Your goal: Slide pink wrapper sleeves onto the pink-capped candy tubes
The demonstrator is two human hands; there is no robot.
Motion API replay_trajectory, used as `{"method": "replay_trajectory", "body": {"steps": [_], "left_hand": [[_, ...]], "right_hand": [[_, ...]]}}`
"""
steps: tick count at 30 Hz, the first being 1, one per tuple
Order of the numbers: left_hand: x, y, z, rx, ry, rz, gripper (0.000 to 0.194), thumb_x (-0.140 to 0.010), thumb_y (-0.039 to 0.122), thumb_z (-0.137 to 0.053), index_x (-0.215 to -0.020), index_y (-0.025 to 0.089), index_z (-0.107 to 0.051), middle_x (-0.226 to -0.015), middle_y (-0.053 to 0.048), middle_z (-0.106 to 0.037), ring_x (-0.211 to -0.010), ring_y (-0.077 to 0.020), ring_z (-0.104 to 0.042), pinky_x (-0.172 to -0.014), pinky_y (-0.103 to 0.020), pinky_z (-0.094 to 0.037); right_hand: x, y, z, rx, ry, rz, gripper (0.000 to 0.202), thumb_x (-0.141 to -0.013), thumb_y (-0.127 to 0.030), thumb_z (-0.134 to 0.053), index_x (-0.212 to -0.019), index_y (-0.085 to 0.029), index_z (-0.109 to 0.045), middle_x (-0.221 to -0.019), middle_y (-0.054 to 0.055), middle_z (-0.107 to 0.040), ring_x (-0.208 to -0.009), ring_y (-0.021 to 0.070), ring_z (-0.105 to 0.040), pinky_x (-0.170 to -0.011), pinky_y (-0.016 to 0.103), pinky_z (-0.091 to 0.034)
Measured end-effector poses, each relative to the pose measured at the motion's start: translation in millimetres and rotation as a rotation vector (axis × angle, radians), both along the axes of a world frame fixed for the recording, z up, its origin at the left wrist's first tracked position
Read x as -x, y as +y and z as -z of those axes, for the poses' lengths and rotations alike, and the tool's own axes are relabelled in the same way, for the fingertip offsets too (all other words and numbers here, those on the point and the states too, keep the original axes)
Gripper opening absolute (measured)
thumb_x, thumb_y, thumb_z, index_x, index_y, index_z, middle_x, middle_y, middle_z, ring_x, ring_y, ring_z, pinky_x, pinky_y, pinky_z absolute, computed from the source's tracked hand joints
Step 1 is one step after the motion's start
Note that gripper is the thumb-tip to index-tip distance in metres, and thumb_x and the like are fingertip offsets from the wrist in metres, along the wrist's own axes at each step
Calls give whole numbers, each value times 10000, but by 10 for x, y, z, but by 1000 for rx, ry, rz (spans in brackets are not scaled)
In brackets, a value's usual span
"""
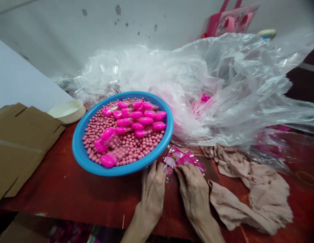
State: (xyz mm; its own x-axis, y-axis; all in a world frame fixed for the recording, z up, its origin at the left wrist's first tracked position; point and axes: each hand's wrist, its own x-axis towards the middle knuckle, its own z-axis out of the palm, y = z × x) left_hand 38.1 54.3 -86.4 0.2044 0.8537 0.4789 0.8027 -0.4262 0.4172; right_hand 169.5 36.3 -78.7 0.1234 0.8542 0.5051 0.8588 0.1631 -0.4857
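Observation:
My left hand [154,185] is closed in a pinch just below the rim of a blue basin [101,170]. Close beside it, my right hand [193,184] also has its fingertips pinched together. Between the two sets of fingertips shows a small pale, see-through plastic piece [169,161]; its exact kind is too small to tell. Pink printed packets [188,158] lie flat on the table under and behind the fingers. The basin holds many small pink beads [136,148] and, on top, several clear plastic containers with bright pink caps [108,160].
Clear plastic bags [238,81] are heaped along the wall. A crumpled beige cloth [263,195] lies right of my hands on the red table [70,199]. At left are a white round dish [68,112] and folded cardboard [22,145]. A pink bag [230,22] stands at the back.

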Motion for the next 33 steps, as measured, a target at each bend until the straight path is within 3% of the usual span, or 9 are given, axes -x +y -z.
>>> {"method": "replay_trajectory", "body": {"steps": [2, 6, 11, 17, 21, 24, 26, 28, 33], "left_hand": [[8, -23, -4, 41, -38, -15, 204, -847, 171, -494, -918, 244, -670, -1048, -106, -687, -964, -273, -631, -822, -405, -513], [48, -166, -163, 89, -57, -80, 223, -826, 82, -495, -791, 213, -672, -916, -98, -700, -821, -255, -651, -750, -400, -521], [161, -395, -279, 79, -185, -151, 103, -799, 89, -577, -756, 156, -642, -749, -61, -672, -678, -183, -639, -641, -288, -526], [28, -595, -306, 93, -608, -187, 107, -757, 121, -642, -796, 210, -687, -777, -14, -679, -729, -147, -627, -697, -226, -492], [-28, -575, -431, 446, -1065, -289, 332, -670, 225, -742, -997, 213, -684, -919, -53, -721, -810, -170, -650, -721, -236, -507], [40, -477, -553, 804, -1357, -179, 363, -674, 311, -745, -1007, 176, -692, -905, -82, -731, -856, -201, -657, -748, -268, -515], [76, -412, -610, 909, -1342, -83, 226, -683, 279, -743, -872, 156, -731, -766, -44, -713, -753, -156, -635, -701, -228, -500], [72, -365, -632, 900, -1283, -59, 91, -681, 225, -742, -725, 145, -736, -636, 7, -647, -630, -98, -566, -603, -172, -463], [-42, -290, -564, 826, -1280, -193, 108, -587, 197, -778, -598, 138, -688, -548, 44, -593, -519, -75, -515, -524, -172, -464]], "right_hand": [[-7, 4, 11, -1, 35, 9, 349, -970, -229, -310, -805, -129, -601, -706, 82, -566, -662, 229, -517, -602, 348, -423], [-18, 13, 12, 9, 129, 13, 346, -964, -240, -333, -812, -114, -618, -696, 84, -560, -652, 233, -516, -604, 356, -412], [77, -136, -70, 11, 326, -6, 379, -955, -335, -366, -834, -111, -646, -731, 96, -589, -673, 223, -550, -638, 342, -435], [290, -383, -243, 250, 671, -121, 319, -891, -398, -513, -692, -163, -595, -603, 6, -601, -527, 137, -576, -471, 194, -449], [234, -367, -292, 409, 857, -171, 238, -898, -333, -506, -787, -156, -620, -711, 11, -660, -672, 154, -630, -621, 203, -507], [161, -355, -298, 488, 903, -256, 280, -884, -358, -510, -750, -149, -639, -676, 11, -646, -649, 163, -617, -602, 219, -509], [148, -370, -298, 506, 891, -307, 287, -873, -346, -517, -719, -148, -655, -665, 16, -635, -648, 167, -609, -611, 229, -509], [159, -393, -294, 495, 863, -340, 256, -866, -308, -516, -745, -158, -685, -693, 23, -647, -680, 171, -612, -648, 238, -512], [127, -411, -237, 383, 780, -238, 235, -853, -260, -500, -837, -181, -720, -732, 42, -682, -679, 184, -621, -672, 275, -520]]}}
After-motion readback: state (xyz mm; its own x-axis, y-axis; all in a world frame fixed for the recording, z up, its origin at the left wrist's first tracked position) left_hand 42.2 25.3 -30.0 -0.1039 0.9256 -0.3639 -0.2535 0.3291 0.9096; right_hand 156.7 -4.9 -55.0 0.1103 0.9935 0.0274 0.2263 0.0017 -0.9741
